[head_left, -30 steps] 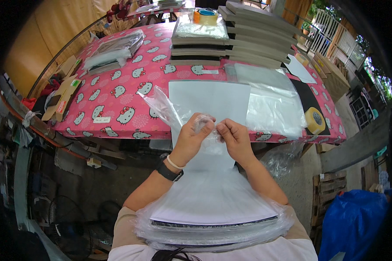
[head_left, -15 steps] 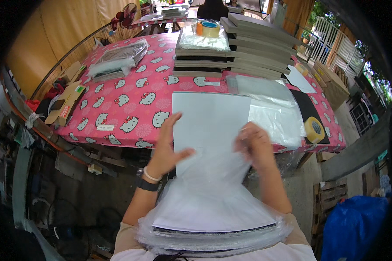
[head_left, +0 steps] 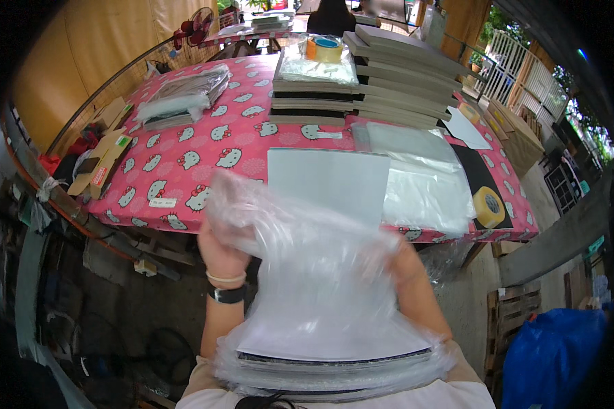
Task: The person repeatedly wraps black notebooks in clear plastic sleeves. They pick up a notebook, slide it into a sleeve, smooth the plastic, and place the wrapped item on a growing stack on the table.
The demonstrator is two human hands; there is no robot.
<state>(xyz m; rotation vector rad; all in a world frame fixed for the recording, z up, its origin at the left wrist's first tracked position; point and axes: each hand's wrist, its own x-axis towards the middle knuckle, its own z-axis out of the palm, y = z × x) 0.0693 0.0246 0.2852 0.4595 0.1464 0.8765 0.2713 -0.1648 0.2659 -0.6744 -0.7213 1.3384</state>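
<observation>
A clear plastic bag [head_left: 314, 266] is spread and lifted between my two hands, its far part standing up in front of a white sheet [head_left: 327, 178] at the table's near edge. My left hand [head_left: 222, 252], below a pale band and a black wristband, grips the bag's left side; plastic covers the fingers. On the right side, my right hand [head_left: 394, 259] has hold of the bag too, blurred and partly behind the film. The near end of the bag rests on a plastic-wrapped stack of flat sheets [head_left: 334, 371] against my body.
On the pink patterned table [head_left: 198, 163] lie clear plastic bags [head_left: 426, 177], a tape roll [head_left: 488, 207] and wrapped packs [head_left: 184, 95]. Tall stacks of grey boards [head_left: 409, 82] stand at the back. A blue tarp [head_left: 552, 358] lies low at right; a person [head_left: 331, 17] is far off.
The bag's far end has come up from the lap and now hides the lower part of the white sheet. My left hand has moved left and down, from open to gripping plastic.
</observation>
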